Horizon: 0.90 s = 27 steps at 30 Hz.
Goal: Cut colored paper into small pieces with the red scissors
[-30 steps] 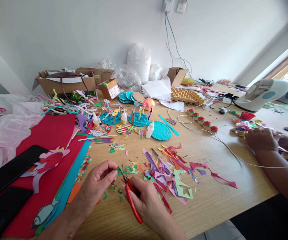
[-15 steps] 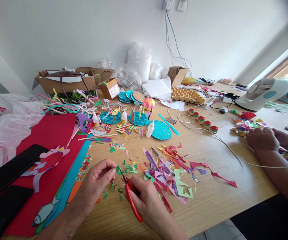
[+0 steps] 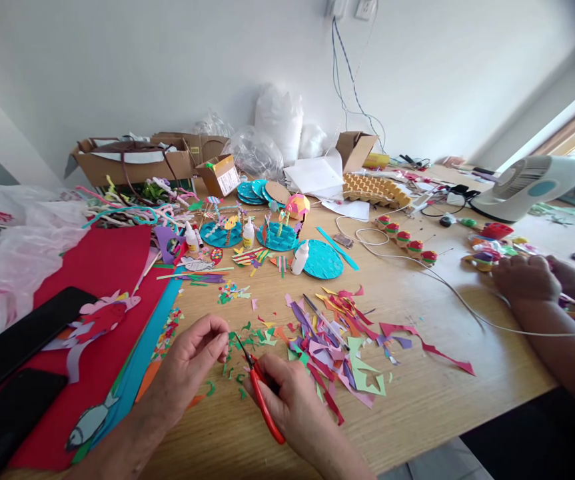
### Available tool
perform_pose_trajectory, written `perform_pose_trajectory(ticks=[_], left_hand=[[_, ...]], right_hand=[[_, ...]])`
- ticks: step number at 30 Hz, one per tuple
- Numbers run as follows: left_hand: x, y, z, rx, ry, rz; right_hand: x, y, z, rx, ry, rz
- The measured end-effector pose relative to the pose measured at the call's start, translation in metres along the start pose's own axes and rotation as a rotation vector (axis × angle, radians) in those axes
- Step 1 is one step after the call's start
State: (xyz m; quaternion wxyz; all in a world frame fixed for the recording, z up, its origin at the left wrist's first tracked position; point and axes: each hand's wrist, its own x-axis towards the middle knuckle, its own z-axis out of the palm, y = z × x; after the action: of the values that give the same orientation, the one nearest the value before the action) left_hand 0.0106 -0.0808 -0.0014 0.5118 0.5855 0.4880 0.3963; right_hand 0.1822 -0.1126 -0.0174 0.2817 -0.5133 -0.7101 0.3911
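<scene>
Red-handled scissors (image 3: 266, 408) are in my right hand (image 3: 294, 393), fingers wrapped round the grips, dark blades pointing up and left. The blade tips are near my left hand (image 3: 194, 360), whose thumb and fingertips are pinched together. What it pinches is too small or hidden to make out. Small green paper snippets (image 3: 252, 337) lie on the table just beyond and beneath the blades. To the right of them is a heap of coloured paper scraps (image 3: 324, 347) with a pen (image 3: 326, 321) lying across it.
On the left, red paper sheets (image 3: 102, 267) bear black phones and cut-out fish (image 3: 90, 423). Glue bottles (image 3: 300, 257) and blue discs (image 3: 323, 260) stand farther back. A white cable (image 3: 447, 287) crosses toward another person's hands (image 3: 527, 280) at right, near a white fan (image 3: 527, 187).
My left hand has shifted slightly left, leaving a small gap from the scissor tips. My right hand and the scissors stay nearly in place.
</scene>
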Motion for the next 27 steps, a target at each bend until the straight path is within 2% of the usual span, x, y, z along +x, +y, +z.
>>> perform_pose_trajectory(ticks=[12,17,19,20,23,27], left_hand=[[0.0,0.005,0.001,0.105,-0.01,-0.001],[0.004,0.008,-0.014,0.206,-0.008,-0.006],[0.016,0.005,-0.024,0.298,0.003,0.007],[0.024,0.002,-0.029,0.377,-0.027,0.037],[0.054,-0.01,-0.039,0.793,-0.024,0.133],[0.09,-0.032,-0.041,0.908,-0.045,0.134]], right_hand=[[-0.001,-0.001,0.0,0.001,-0.018,0.005],[-0.001,0.002,0.001,-0.086,-0.076,0.017],[-0.001,0.003,0.001,-0.164,-0.129,0.029],[-0.001,0.004,0.001,-0.206,-0.15,0.03],[-0.004,0.006,0.001,-0.277,-0.184,0.025],[-0.009,0.005,-0.007,-0.282,-0.211,0.038]])
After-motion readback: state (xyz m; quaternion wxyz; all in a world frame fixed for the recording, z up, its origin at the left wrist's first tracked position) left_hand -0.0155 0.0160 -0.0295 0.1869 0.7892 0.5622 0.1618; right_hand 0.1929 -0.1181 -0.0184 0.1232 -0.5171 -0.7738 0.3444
